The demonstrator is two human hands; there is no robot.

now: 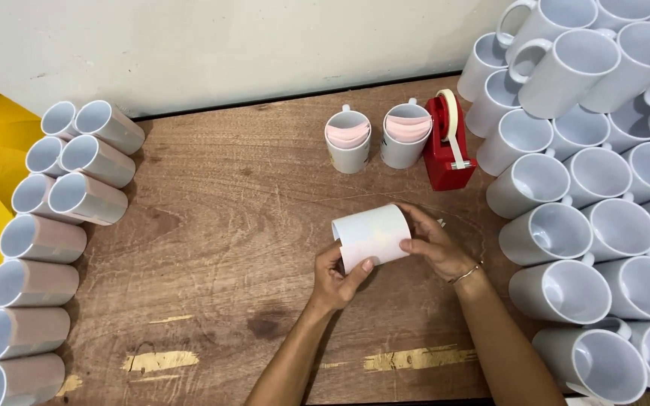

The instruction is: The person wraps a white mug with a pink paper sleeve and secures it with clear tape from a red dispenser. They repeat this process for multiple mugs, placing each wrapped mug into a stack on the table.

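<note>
Ctr frame: both hands clasp paper-wrapped white mug (371,237); left hand (335,280) fingers curled under, right hand (432,244) over side. Ceramic, prob. heavy, fragile, slick paper; grip body.

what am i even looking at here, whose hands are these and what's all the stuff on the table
This is one picture from a camera worn on a person's head, looking down at their own bare hands over a wooden table. The left hand and right hand together hold a white mug wrapped in paper. Behind it stand two upright mugs with pink pieces inside, beside a red tape dispenser. On the right is a pile of plain white mugs on their sides; on the left, rows of wrapped mugs lie on their sides.
</note>
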